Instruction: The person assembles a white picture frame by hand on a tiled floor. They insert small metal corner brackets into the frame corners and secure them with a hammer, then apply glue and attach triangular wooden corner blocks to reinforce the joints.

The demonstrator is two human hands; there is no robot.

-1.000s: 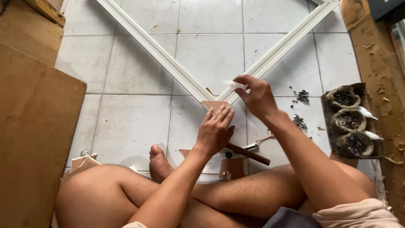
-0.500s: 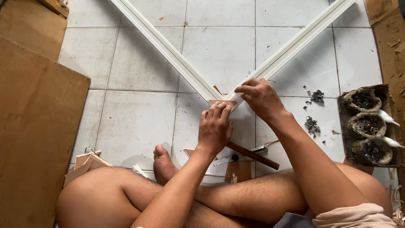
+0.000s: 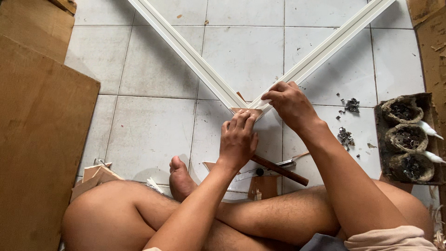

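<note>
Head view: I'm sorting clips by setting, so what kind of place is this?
Probably an informal home workshop for frame making: the person sits on a white tiled floor, both hands at the corner of a white frame moulding, with brown boards alongside and a tray of metal fasteners.

Pale square floor tiles (image 3: 153,135) with dark grout (daylit), brown board (image 3: 37,153) lying at left

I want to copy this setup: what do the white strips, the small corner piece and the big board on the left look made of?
White strips: probably painted wood or plastic moulding, smooth and grooved. Corner piece: thin brown plywood or hardboard, matt. Board: brown hardboard or cardboard, dull and flat.
</note>
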